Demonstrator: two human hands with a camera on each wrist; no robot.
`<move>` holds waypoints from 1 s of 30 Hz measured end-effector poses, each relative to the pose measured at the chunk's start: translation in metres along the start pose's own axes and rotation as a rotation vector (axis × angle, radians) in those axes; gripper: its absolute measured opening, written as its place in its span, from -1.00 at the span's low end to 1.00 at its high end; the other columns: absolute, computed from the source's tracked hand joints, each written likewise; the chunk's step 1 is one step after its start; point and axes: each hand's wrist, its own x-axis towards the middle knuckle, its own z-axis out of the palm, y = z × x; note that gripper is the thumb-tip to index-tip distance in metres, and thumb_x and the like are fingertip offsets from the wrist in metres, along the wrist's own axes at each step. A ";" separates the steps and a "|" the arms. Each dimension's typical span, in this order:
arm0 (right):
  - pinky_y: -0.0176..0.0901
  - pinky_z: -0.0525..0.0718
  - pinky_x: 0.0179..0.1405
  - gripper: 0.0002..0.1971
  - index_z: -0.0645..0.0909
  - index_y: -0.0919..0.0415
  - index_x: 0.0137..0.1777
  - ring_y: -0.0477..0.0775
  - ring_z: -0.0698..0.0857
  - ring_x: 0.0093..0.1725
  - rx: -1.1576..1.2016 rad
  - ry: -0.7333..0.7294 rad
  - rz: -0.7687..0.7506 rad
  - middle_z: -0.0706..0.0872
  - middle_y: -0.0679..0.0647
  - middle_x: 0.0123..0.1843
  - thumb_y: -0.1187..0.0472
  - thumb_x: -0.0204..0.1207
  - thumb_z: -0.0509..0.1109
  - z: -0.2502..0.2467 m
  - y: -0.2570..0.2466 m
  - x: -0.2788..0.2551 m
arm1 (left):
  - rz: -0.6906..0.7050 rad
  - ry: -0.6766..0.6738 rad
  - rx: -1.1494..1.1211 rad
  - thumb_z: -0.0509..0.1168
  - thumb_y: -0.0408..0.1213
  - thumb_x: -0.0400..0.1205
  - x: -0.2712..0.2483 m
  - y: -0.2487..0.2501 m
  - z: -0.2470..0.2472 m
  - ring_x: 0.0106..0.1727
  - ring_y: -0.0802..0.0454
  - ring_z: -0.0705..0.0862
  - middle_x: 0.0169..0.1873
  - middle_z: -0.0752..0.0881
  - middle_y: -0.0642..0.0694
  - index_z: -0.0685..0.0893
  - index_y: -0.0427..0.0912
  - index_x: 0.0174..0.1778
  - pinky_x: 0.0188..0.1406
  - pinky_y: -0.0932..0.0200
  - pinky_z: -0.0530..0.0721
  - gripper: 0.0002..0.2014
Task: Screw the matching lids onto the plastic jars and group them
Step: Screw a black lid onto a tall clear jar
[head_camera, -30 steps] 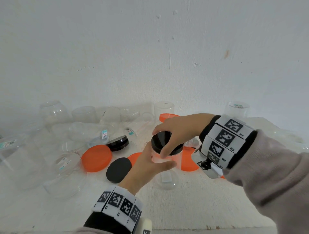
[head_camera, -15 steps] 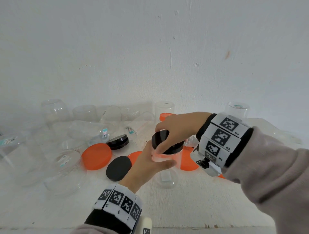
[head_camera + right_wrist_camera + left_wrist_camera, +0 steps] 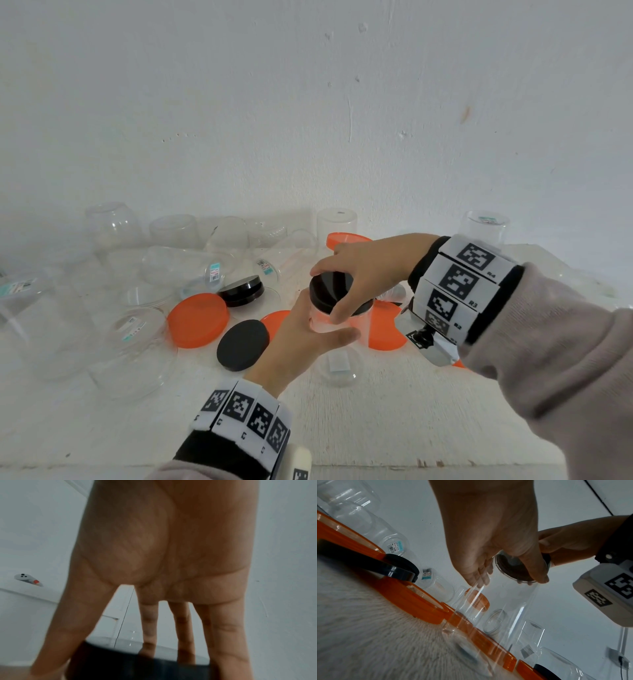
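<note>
Rough white plaster wall [image 3: 308, 102] rose behind a white table [image 3: 394, 418] strewn with clear jars and loose lids, among them an orange lid [image 3: 198, 320] and a flat black lid [image 3: 242, 345]. Above the table's middle, the left hand [image 3: 301, 337] clasped a clear jar [image 3: 356, 320], while the right hand [image 3: 370, 270] gripped the black lid on the jar [image 3: 329, 291] by its rim.

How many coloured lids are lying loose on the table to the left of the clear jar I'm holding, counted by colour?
Orange round plastic lids: 2, a large one and one partly hidden
Black round plastic lids: 2, a matte flat one and a glossy one
Total: 4
</note>
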 end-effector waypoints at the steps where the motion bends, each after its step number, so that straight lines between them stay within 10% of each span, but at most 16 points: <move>1: 0.01 0.58 0.24 -0.19 0.22 -0.19 0.63 0.01 0.46 0.25 -0.002 0.014 -0.001 0.34 -0.14 0.22 -0.36 0.41 0.40 0.002 0.000 -0.001 | 0.006 0.001 -0.003 0.61 -0.11 0.40 0.000 0.000 0.000 0.41 0.23 0.49 0.35 0.55 0.24 0.32 0.18 0.51 0.41 0.08 0.47 -0.19; 7: -0.21 0.45 -0.28 -0.36 0.36 -0.18 0.52 -0.08 0.49 -0.08 0.052 0.162 -0.029 0.43 -0.02 0.17 -0.36 0.47 0.32 0.022 0.003 -0.006 | 0.051 0.006 -0.009 0.61 -0.12 0.35 0.000 0.000 0.001 0.37 0.26 0.56 0.30 0.62 0.23 0.40 0.16 0.45 0.33 0.16 0.53 -0.23; 16: 0.11 0.49 0.32 -0.36 0.35 -0.16 0.54 0.12 0.30 0.31 0.184 0.297 0.006 0.40 0.03 0.30 -0.36 0.50 0.29 0.046 0.004 -0.006 | 0.073 0.016 0.021 0.61 -0.15 0.39 0.002 -0.006 0.001 0.27 0.45 0.55 0.25 0.64 0.29 0.36 0.29 0.43 -0.04 0.52 0.52 -0.24; 20: 0.01 0.40 0.38 -0.40 0.35 -0.16 0.55 0.14 0.28 0.34 0.241 0.445 0.030 0.41 -0.02 0.37 -0.28 0.54 0.28 0.064 0.000 -0.004 | 0.107 -0.015 0.030 0.59 -0.22 0.40 0.004 -0.004 0.000 0.12 0.57 0.58 0.08 0.66 0.46 0.38 0.37 0.29 -0.18 0.73 0.47 -0.31; 30: -0.17 0.29 0.31 -0.34 0.25 -0.25 0.61 0.00 0.29 0.36 0.450 0.486 0.063 0.26 -0.26 0.41 -0.28 0.53 0.31 0.078 0.001 -0.001 | 0.065 -0.165 0.241 0.56 0.08 0.36 0.009 0.000 -0.023 0.24 0.62 0.46 0.21 0.50 0.60 0.25 0.49 0.37 0.02 0.56 0.51 -0.23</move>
